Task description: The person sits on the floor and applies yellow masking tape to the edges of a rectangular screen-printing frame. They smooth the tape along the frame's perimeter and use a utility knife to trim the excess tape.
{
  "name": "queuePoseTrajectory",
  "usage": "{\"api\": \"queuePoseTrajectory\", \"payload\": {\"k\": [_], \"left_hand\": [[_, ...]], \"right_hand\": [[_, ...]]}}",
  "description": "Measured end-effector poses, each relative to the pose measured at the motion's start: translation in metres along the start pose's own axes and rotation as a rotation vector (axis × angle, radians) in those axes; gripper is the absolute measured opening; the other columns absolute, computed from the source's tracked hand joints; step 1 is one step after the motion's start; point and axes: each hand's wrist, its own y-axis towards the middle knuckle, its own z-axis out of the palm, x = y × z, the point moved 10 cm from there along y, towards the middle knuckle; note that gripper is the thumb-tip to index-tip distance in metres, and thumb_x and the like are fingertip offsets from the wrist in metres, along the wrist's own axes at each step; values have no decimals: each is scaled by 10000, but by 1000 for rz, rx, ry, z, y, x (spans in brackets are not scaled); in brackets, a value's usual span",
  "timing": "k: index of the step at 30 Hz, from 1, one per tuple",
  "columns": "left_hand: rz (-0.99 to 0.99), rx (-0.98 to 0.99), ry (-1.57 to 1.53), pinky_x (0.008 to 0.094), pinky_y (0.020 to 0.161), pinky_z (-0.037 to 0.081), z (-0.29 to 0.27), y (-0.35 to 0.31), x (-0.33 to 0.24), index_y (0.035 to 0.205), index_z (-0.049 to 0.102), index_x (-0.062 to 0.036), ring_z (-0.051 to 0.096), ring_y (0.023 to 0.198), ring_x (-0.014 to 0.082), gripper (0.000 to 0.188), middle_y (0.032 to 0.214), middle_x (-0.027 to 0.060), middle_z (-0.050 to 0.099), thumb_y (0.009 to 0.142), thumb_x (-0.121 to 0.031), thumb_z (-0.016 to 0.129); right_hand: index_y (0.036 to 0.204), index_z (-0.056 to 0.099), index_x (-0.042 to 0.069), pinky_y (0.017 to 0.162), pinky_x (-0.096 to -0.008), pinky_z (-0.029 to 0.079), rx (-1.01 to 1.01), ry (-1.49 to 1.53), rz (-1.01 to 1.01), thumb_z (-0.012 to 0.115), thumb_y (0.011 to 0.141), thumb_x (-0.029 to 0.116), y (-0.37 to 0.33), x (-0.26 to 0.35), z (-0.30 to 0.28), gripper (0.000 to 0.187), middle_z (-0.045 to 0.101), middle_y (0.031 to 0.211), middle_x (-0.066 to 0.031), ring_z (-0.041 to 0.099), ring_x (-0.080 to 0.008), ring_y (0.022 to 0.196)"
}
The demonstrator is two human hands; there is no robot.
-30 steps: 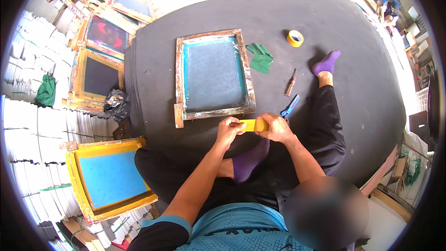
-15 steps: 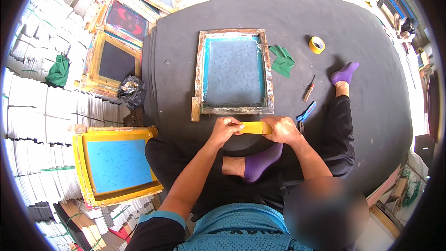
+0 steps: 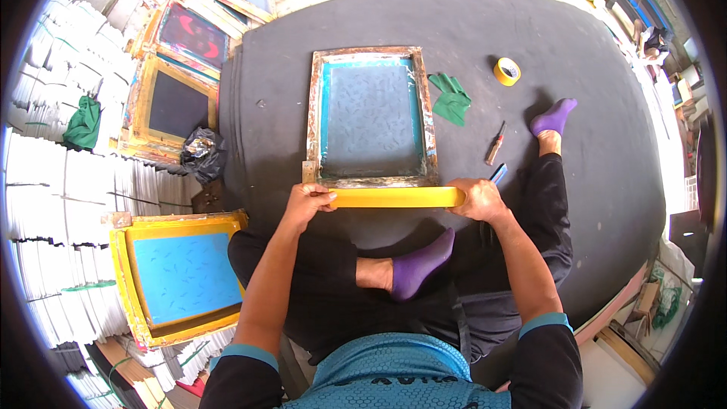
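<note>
i take the wooden screen frame [image 3: 371, 115] as my landmark; it lies flat on the big dark round mat [image 3: 575, 53], blue mesh facing up. everything else i place against it.

largest first: the mat carries the frame at its middle. off the mat, to the frame's lower left, a yellow-framed screen [image 3: 178, 276] rests on stacks of white sheets; more framed screens [image 3: 178, 102] lean to its left and upper left.

along the frame's near edge a strip of yellow tape [image 3: 394, 197] is stretched taut. my left hand [image 3: 307, 203] pinches its end at the frame's near left corner, my right hand [image 3: 477, 198] grips the other end just past the near right corner. the hands are well apart, each closed on the tape.

i judge the step as laying tape along that near rail. the next move, as i read it, calls for lowering the strip level and square with the rail before pressing.

smaller things, right of the frame: a green cloth [image 3: 452, 97] just beside it, a yellow tape roll [image 3: 507, 71] farther out, a small knife [image 3: 495, 143] near the lower right corner.
</note>
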Motion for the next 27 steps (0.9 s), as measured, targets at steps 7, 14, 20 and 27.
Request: {"api": "queuePoseTrajectory", "payload": {"k": [7,14,20,27], "left_hand": [[18,22,26,312,678,624,-11,11,2,972,705,80,750,725,231,191,862,126,726,904,-66,808],[7,-59,30,300,659,607,-24,14,7,991,716,69,744,721,216,187,874,129,741,916,-80,800],[79,-85,64,297,653,601,-40,15,2,986,724,64,739,716,191,165,845,124,745,922,-72,792],[138,-158,273,275,597,564,-36,18,-3,979,742,81,703,656,145,220,794,110,742,908,-117,809]], "right_hand": [[1138,741,142,835,-461,589,-5,28,44,884,707,387,2,-22,-9,515,769,968,-133,741,-351,910],[1180,719,87,885,-439,572,20,526,178,930,689,370,-3,-34,2,604,767,1009,-123,737,-336,963],[1093,741,85,849,-456,576,-61,36,-49,877,725,333,6,-20,-6,464,750,950,-154,732,-359,945],[1037,760,95,770,-468,576,-175,103,-125,790,849,434,7,-18,-22,389,760,880,-120,738,-343,815]]}}
